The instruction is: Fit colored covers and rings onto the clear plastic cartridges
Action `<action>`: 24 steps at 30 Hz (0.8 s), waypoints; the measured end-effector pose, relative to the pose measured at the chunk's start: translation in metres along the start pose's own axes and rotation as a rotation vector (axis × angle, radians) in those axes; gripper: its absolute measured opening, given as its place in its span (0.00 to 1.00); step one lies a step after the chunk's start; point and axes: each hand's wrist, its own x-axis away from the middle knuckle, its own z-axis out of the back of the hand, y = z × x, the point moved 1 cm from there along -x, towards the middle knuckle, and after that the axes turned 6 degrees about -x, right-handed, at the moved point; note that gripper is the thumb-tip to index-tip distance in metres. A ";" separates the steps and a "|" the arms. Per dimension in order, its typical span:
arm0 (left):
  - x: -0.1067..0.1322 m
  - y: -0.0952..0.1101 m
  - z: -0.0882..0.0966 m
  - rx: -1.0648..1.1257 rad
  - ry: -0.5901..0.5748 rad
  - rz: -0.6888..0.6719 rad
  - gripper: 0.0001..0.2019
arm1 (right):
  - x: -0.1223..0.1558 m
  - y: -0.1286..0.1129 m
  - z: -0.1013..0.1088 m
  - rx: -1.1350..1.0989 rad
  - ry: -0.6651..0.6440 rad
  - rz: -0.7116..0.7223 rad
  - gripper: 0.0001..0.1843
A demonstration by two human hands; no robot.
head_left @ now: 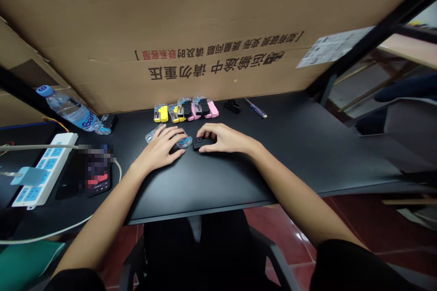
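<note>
My left hand [164, 146] lies over the table with its fingers stretched and apart, touching or just above clear plastic parts. One clear piece with blue bits [185, 141] shows beyond its fingertips, and the rim of another clear piece [149, 136] peeks out at its left. Thumb and curled fingers of my right hand [223, 138] close around a small black plastic piece [198, 142], partly hidden by them. Behind both hands stands a row of small clear-bodied devices with yellow [164, 113], black [187, 108] and pink [213, 109] parts.
A black plastic part [232, 106] and a screwdriver [256, 109] lie at the back right. On the left are a water bottle [73, 111], a white power strip [46, 168], a partly blurred dark device [99, 177] and cables. A large cardboard box [211, 18] walls off the back.
</note>
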 end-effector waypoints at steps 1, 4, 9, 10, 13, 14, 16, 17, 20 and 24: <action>0.000 -0.001 -0.001 -0.008 -0.007 -0.005 0.20 | 0.000 0.001 -0.001 0.004 -0.019 0.001 0.22; 0.000 -0.001 -0.002 -0.018 0.000 -0.016 0.20 | -0.001 0.004 -0.004 0.026 -0.008 -0.013 0.22; -0.002 0.004 0.005 0.040 0.007 -0.006 0.19 | -0.002 0.005 -0.005 0.023 0.094 -0.030 0.21; -0.003 0.005 0.006 0.065 0.009 -0.002 0.19 | -0.002 0.004 -0.006 0.021 0.118 -0.029 0.20; -0.004 0.005 0.005 0.108 0.035 -0.009 0.19 | -0.003 0.001 -0.009 0.017 0.202 -0.037 0.19; -0.004 0.005 0.004 0.110 0.047 -0.016 0.19 | -0.004 0.001 -0.010 0.013 0.226 -0.044 0.19; -0.004 0.002 0.001 0.108 0.068 -0.025 0.19 | -0.005 0.001 -0.012 -0.001 0.253 -0.055 0.21; -0.003 0.001 -0.001 0.110 0.073 -0.023 0.19 | -0.006 0.001 -0.013 -0.008 0.260 -0.058 0.22; -0.002 -0.002 -0.004 0.143 0.075 0.014 0.20 | -0.007 0.001 -0.014 -0.032 0.275 -0.066 0.23; -0.003 -0.002 -0.007 0.314 0.146 0.136 0.22 | -0.006 -0.002 -0.015 -0.190 0.310 -0.182 0.25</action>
